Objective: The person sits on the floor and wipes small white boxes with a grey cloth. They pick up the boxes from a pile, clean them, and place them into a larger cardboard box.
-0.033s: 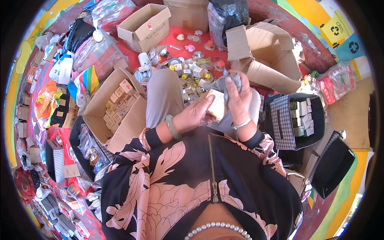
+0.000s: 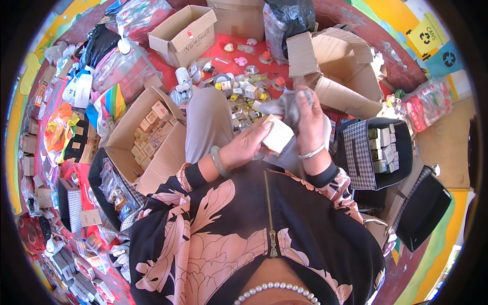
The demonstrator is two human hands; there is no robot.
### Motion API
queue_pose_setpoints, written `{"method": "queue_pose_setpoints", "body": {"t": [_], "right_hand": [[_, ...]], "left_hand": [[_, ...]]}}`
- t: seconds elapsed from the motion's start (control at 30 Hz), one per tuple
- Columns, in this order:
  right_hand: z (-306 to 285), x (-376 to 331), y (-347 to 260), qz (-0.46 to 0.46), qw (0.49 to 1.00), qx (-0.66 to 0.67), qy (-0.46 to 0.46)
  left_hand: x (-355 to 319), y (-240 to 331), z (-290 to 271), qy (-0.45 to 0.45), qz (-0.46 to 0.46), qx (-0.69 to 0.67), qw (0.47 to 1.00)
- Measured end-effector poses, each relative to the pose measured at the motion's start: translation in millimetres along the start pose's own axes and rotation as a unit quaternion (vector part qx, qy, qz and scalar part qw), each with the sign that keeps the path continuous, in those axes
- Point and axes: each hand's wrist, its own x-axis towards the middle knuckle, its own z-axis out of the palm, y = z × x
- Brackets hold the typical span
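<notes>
Left hand (image 2: 247, 145): fingers curled closed around a small cream box (image 2: 278, 134).
Right hand (image 2: 307, 122): closed on a grey cloth (image 2: 284, 104), touching the box.

Small cream box (image 2: 278, 133) at centre; open carton (image 2: 185, 33) at twelve; carton of little boxes (image 2: 147, 137) at nine; yellow sign (image 2: 426, 35) at two.

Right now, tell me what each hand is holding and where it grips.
The left hand holds a small pale box by its left side, fingers wrapped over the edge. The right hand holds a grey cloth, bunched against the box's top.
</notes>
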Motion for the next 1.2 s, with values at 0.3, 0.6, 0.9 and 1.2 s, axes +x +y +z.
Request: {"method": "queue_pose_setpoints", "body": {"t": [0.3,0.6,0.9,1.2], "right_hand": [[9,-15,-13,-0.278,0.84,-0.391,-0.255],[32,-24,3,-0.262,0.861,-0.43,-0.076],[7,5,8,-0.007,0.999,0.034,-0.001],[-22,6,-15,-0.084,0.969,-0.032,-0.229]], "left_hand": [[9,-3,0,0.109,0.104,-0.058,0.987],[2,-2,5,0.097,0.069,-0.118,0.986],[-1,-12,-2,0.056,0.148,0.062,0.985],[-2,0,-3,0.033,0.155,-0.151,0.976]]}}
